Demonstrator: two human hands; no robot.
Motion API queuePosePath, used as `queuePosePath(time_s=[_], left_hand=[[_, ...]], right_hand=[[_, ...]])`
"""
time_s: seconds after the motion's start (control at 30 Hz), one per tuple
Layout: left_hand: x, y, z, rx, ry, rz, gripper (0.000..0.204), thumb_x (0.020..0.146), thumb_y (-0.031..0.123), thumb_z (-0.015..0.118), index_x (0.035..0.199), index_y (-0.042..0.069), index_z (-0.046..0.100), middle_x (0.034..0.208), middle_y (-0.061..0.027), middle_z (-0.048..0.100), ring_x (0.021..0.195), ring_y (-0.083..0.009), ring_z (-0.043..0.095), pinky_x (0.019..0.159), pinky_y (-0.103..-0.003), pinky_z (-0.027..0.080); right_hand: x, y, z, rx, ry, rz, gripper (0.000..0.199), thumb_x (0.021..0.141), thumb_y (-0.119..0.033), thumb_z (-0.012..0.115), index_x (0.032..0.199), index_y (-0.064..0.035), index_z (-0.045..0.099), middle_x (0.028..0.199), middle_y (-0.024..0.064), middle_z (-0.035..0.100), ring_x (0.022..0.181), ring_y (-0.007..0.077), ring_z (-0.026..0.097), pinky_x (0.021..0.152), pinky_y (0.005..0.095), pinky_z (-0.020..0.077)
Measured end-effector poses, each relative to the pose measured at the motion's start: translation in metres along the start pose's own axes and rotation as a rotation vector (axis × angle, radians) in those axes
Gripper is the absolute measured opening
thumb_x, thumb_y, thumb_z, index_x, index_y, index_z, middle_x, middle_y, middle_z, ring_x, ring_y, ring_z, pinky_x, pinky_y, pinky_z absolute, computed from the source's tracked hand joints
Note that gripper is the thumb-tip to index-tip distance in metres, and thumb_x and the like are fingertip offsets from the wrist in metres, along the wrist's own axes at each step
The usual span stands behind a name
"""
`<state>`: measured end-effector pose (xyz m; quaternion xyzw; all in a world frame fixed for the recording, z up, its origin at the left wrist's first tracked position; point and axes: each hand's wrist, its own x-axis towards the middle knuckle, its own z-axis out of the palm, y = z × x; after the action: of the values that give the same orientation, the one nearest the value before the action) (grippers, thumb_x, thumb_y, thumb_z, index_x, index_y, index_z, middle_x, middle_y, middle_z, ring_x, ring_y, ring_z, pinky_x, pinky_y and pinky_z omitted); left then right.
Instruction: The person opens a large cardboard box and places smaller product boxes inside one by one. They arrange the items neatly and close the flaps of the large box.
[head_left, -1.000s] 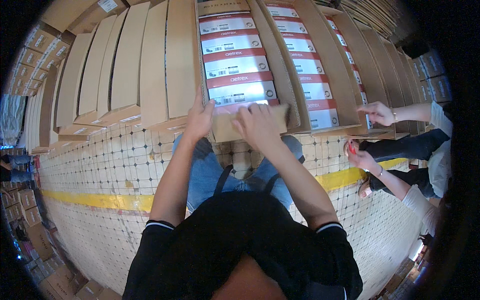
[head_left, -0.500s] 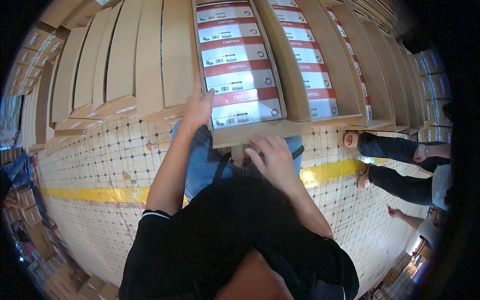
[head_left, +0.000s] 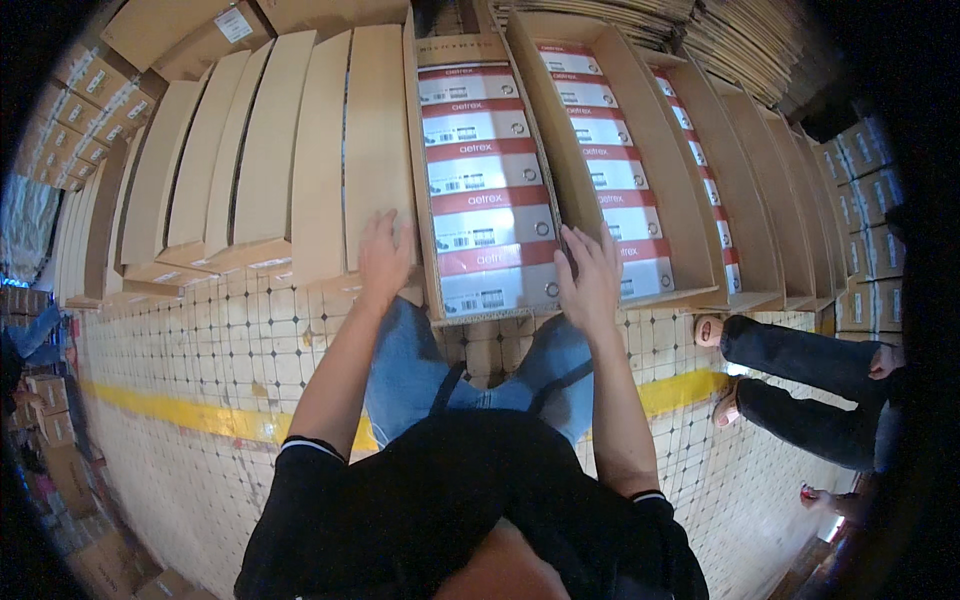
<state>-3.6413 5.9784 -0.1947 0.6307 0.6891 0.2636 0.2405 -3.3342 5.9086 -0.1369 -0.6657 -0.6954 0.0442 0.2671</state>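
In front of me stands a long open carton (head_left: 435,290) packed with a row of white shoe boxes (head_left: 485,235) with red lids. My left hand (head_left: 386,262) has its fingers apart on the brown cardboard just left of the carton. At the near right corner, my right hand (head_left: 592,275) lies along the carton's right edge, its fingers stretched out and thumb apart. Neither hand holds anything that I can see. The carton's far end flap (head_left: 458,48) shows beyond the boxes.
More open cartons of shoe boxes (head_left: 620,195) line up on the right. Cartons with brown flaps (head_left: 265,150) stand on the left. Flat cardboard (head_left: 740,45) is stacked at the back right. A person's legs (head_left: 790,360) are close on the right, on the tiled floor (head_left: 250,330).
My right hand has gone from the near end flap to the right edge, and that flap no longer sticks out toward me. My left hand has shifted off the left edge. The carton appears lower in view.
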Motion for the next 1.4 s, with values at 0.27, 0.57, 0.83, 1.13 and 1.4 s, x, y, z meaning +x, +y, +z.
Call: queuePosePath(time_s=[0.27, 0.57, 0.83, 1.13, 1.4], left_hand=[[0.053, -0.053, 0.009, 0.604, 0.015, -0.002, 0.066, 0.098, 0.053, 0.041, 0.152, 0.017, 0.038, 0.161, -0.0242, 0.02, 0.15, -0.0393, 0.014, 0.12, -0.059, 0.004], [0.057, -0.06, 0.012, 0.53, 0.071, 0.042, 0.068, 0.093, 0.049, 0.052, 0.151, 0.016, 0.039, 0.158, -0.0246, 0.026, 0.148, -0.0414, 0.019, 0.118, -0.061, 0.006], [0.06, -0.063, 0.013, 0.524, 0.05, 0.02, 0.071, 0.089, 0.049, 0.058, 0.149, 0.016, 0.042, 0.158, -0.0248, 0.027, 0.148, -0.0419, 0.02, 0.117, -0.064, 0.008], [0.061, -0.064, 0.012, 0.519, 0.026, 0.012, 0.072, 0.088, 0.048, 0.059, 0.149, 0.015, 0.041, 0.158, -0.0273, 0.024, 0.148, -0.0431, 0.019, 0.117, -0.065, 0.007], [0.058, -0.067, 0.014, 0.484, -0.012, -0.012, 0.072, 0.09, 0.048, 0.057, 0.151, 0.015, 0.038, 0.159, -0.0273, 0.021, 0.149, -0.043, 0.016, 0.119, -0.061, 0.003]], right_hand=[[0.01, -0.017, -0.015, 0.014, -0.055, 0.081, 0.04, 0.091, -0.028, 0.065, 0.126, -0.008, 0.065, 0.129, 0.0153, 0.062, 0.137, 0.0408, 0.039, 0.116, 0.0518, 0.0247], [0.21, -0.032, 0.05, 1.311, -0.276, 0.392, 0.032, 0.102, -0.027, 0.054, 0.119, 0.0001, 0.062, 0.099, 0.0059, 0.067, 0.093, 0.0131, 0.063, 0.083, 0.0288, 0.0503], [0.451, -0.02, 0.265, 1.638, -0.179, 1.151, 0.043, 0.104, -0.04, 0.04, 0.124, -0.0041, 0.053, 0.118, 0.0163, 0.058, 0.106, 0.03, 0.059, 0.093, 0.0438, 0.0529], [0.55, -0.041, 0.22, 1.689, 0.044, 0.899, 0.05, 0.098, -0.053, 0.039, 0.121, -0.0125, 0.057, 0.115, 0.0077, 0.058, 0.097, 0.0272, 0.055, 0.077, 0.0473, 0.0467], [0.591, -0.132, -0.007, 1.328, 0.062, 0.092, 0.04, 0.096, -0.046, 0.051, 0.108, -0.01, 0.061, 0.097, 0.0046, 0.061, 0.082, 0.0213, 0.057, 0.067, 0.0399, 0.0468]])
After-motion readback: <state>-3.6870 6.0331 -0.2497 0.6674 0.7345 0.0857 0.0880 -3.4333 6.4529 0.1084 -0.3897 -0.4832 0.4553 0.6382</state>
